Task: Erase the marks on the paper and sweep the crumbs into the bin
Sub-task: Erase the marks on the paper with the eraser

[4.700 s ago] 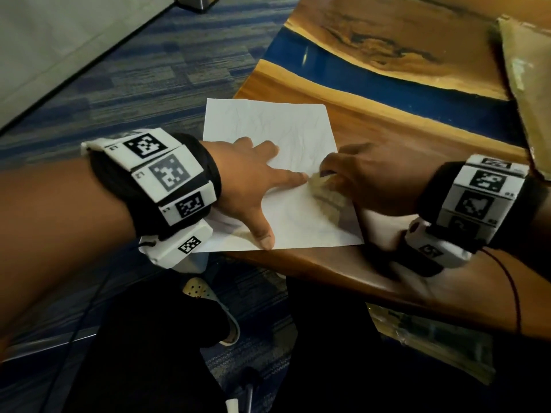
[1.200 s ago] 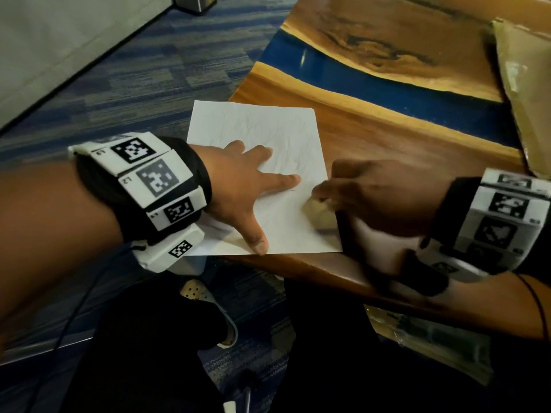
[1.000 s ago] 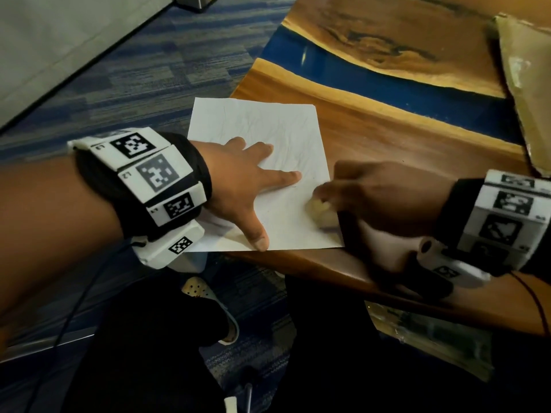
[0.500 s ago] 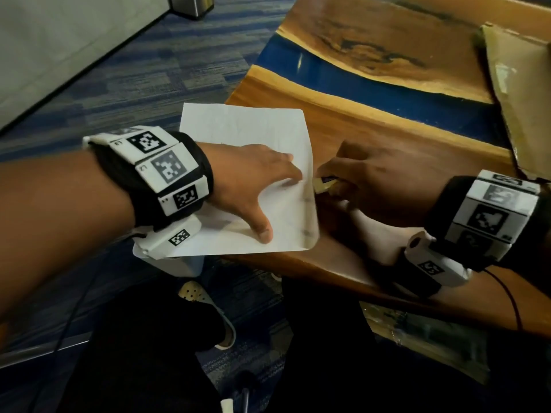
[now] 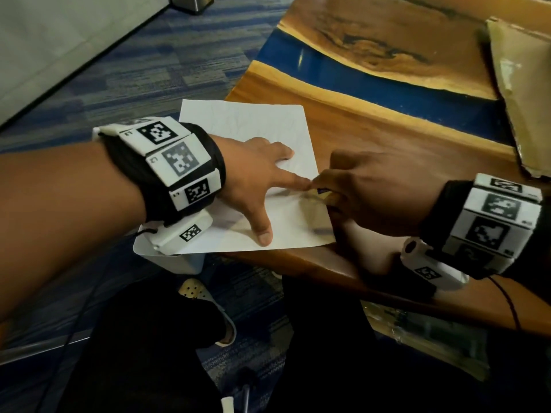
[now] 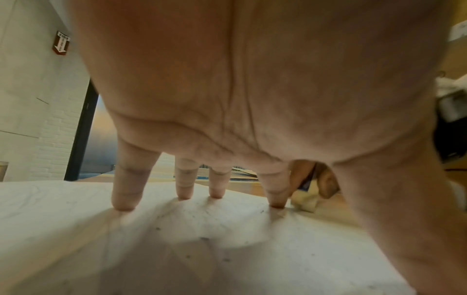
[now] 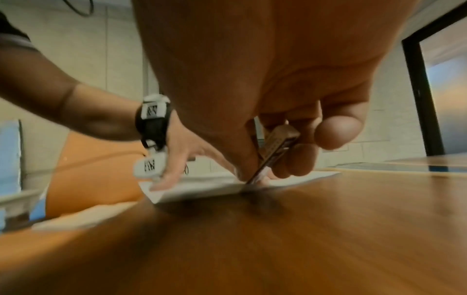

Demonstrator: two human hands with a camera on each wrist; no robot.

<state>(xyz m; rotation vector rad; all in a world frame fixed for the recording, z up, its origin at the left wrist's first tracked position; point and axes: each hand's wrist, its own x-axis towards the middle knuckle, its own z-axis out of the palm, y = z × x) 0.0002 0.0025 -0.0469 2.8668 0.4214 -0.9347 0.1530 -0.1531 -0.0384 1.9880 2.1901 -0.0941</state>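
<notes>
A white sheet of paper (image 5: 250, 129) with faint pencil marks lies at the near left corner of the wooden table (image 5: 387, 138), partly overhanging it. My left hand (image 5: 280, 204) presses flat on the sheet with straight, spread fingers (image 6: 184, 196). My right hand (image 5: 323, 193) pinches a pale eraser (image 5: 328, 195) with a blue band and holds it down at the sheet's right edge, just off my left index fingertip. Dark crumbs (image 6: 204, 238) speckle the paper under my left palm. In the right wrist view the eraser (image 7: 278, 143) stands tilted between thumb and fingers.
A white container (image 5: 182, 263) sits below the table's corner, under my left wrist. A flat cardboard piece (image 5: 524, 93) lies at the far right of the table. A blue resin stripe (image 5: 372, 81) crosses the tabletop. Carpet and my legs are below.
Over the last second my right hand carried the eraser from the sheet's lower right area up to its right edge. My left index finger spread out again. The paper shifted slightly.
</notes>
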